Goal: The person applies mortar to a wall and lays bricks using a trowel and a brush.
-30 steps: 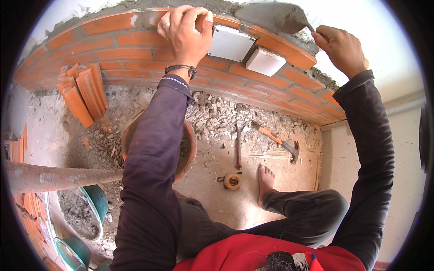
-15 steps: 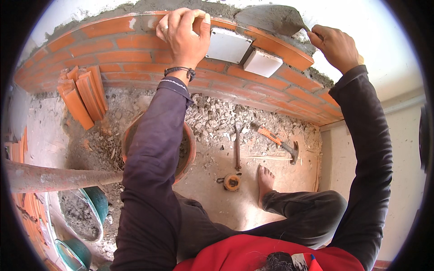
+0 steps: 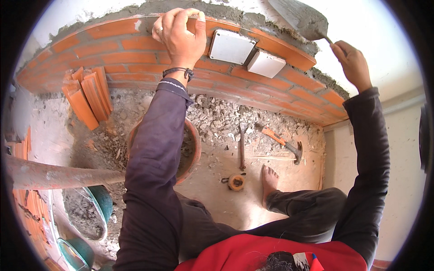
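Observation:
My left hand (image 3: 181, 38) has its fingers curled over the top edge of the brick wall (image 3: 117, 58), beside a white square cover plate (image 3: 230, 45) set in the brickwork; a white block (image 3: 266, 63) is just right of that plate. My right hand (image 3: 352, 63) grips the handle of a trowel (image 3: 303, 22), whose mortar-coated blade is at the upper right, against the band of grey mortar (image 3: 221, 11) and white plaster above the bricks.
Upright orange bricks (image 3: 86, 97) lean at the left, near a tub (image 3: 192, 149), a grey pole (image 3: 58, 174) and green buckets (image 3: 99, 203). On the rubble-strewn floor lie a hammer (image 3: 280, 141), a metal bar (image 3: 242, 149) and a tape measure (image 3: 236, 182), beside my bare foot.
My right hand has moved down and to the right, and the trowel blade has shifted right along the top of the wall. My left hand stays on the bricks' top edge.

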Motion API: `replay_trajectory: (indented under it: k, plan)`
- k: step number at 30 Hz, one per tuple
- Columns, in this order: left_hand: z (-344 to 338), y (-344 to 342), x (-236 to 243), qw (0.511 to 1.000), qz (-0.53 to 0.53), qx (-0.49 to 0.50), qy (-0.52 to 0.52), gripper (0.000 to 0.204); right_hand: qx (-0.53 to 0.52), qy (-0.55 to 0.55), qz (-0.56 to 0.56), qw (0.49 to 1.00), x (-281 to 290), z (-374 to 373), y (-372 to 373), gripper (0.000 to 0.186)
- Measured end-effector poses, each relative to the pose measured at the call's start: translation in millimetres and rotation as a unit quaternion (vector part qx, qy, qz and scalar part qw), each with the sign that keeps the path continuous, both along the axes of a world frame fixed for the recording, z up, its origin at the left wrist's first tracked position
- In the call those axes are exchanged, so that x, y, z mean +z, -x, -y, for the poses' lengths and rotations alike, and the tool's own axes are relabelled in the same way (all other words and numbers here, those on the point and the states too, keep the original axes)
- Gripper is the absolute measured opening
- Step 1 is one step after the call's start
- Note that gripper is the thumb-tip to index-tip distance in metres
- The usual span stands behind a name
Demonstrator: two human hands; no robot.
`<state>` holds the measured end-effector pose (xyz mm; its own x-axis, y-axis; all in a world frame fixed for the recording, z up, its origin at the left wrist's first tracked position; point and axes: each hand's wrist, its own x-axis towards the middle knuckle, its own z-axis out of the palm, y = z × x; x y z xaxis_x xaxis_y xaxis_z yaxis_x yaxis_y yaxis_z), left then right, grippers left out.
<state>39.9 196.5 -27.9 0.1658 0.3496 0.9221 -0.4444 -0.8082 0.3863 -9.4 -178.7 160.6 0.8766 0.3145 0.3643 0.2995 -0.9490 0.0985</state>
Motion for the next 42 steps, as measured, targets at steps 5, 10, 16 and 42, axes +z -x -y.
replay_trajectory:
  k: [5, 10, 16, 42]
  plan:
    - [-8, 5, 4, 1.0, -0.011, -0.004, 0.013, 0.013, 0.022, -0.102, -0.135, 0.985, -57, -18, 47, 0.029]
    - [-8, 5, 1, 1.0, -0.011, 0.004, 0.005, 0.014, 0.032, -0.021, 0.03, 0.999, -95, -21, 52, 0.03]
    - [-11, 6, 4, 1.0, -0.016, 0.008, 0.005, 0.015, 0.005, 0.027, 0.069, 0.997, -89, -35, 39, 0.031]
    - [-24, 25, 24, 0.999, -0.019, 0.035, -0.002, 0.021, 0.119, 0.083, 0.052, 0.988, -13, -17, 11, 0.039]
